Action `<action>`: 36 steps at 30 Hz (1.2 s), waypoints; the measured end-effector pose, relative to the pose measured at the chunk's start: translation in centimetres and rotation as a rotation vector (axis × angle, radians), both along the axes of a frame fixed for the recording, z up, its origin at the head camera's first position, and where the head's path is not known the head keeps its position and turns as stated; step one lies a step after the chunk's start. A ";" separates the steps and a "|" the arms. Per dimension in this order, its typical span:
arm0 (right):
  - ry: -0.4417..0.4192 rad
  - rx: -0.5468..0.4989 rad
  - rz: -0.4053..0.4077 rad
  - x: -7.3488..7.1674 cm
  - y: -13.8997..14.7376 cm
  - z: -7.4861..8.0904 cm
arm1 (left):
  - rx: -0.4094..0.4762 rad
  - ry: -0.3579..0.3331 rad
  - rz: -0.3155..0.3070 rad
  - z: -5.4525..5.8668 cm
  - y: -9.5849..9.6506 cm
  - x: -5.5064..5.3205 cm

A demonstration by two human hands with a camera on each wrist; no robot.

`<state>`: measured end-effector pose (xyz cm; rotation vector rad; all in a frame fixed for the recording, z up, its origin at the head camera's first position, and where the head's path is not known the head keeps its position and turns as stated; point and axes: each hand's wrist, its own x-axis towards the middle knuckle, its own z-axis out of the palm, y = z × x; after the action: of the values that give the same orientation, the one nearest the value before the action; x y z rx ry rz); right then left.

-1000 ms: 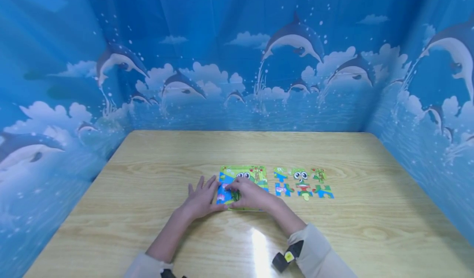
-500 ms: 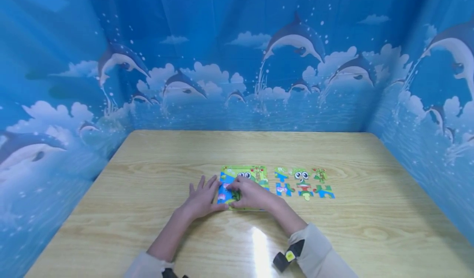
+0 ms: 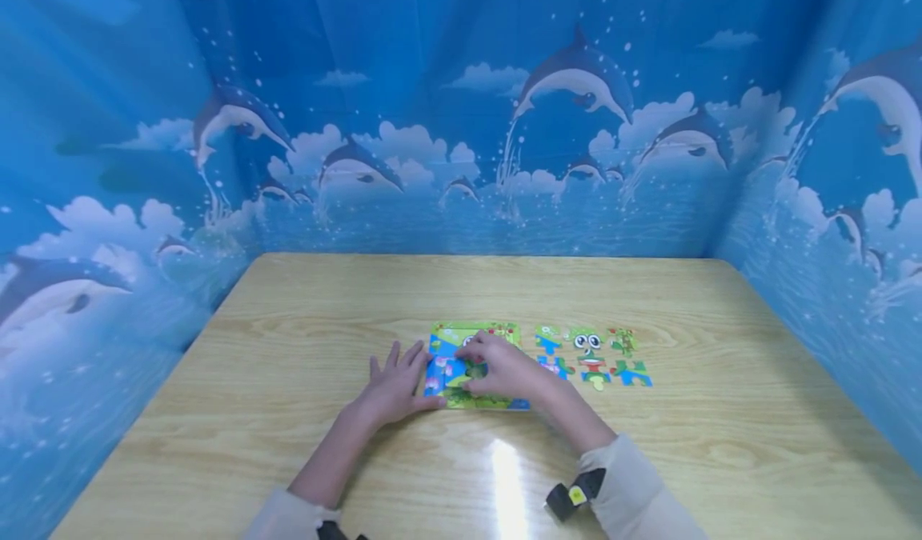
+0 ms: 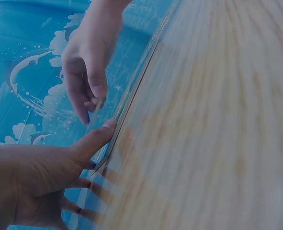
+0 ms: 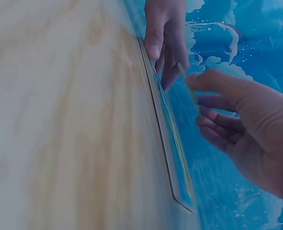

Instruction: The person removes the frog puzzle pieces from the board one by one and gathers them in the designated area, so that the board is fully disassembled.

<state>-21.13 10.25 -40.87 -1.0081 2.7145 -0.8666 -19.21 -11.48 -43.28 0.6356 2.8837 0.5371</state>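
Note:
A flat puzzle board (image 3: 450, 329) with a frog picture lies on the table. My left hand (image 3: 385, 392) rests at its left side, fingers spread, with the thumb touching the lower left corner. Between thumb and fingers my right hand (image 3: 507, 372) pinches a puzzle piece. The right wrist view shows that puzzle piece (image 5: 188, 88) edge-on, thin and raised above the board. In the left wrist view, the left thumb lies along the board's edge (image 4: 127, 109). The right hand hides part of the frog picture.
Several loose puzzle pieces, among them one with frog eyes (image 3: 587, 340) and a blue-green one (image 3: 634, 374), lie in two rows right of the board. A wooden table (image 3: 346, 292) carries everything. A blue dolphin-print curtain (image 3: 403, 68) encloses its back and sides.
My right hand has moved a little right, lifting the pinched puzzle piece off the board and uncovering more of its lower part. The left hand has stayed in place.

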 end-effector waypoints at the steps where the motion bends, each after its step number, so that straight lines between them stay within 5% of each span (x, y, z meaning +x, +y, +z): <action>1: -0.003 0.001 -0.003 0.1 0.2 0.2 | -0.004 -0.002 0.003 0.0 0.0 0.0; 20: 0.075 0.004 -0.042 2.5 6.1 2.5 | 0.009 -0.003 0.019 -0.1 -0.1 0.0; 36: 0.192 0.029 -0.071 4.8 11.2 1.4 | 0.022 -0.006 0.018 -0.1 0.0 -0.1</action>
<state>-16.37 21.46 -39.44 -1.0454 2.9291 -0.7756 -19.28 -11.53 -43.39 0.6111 2.8846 0.5726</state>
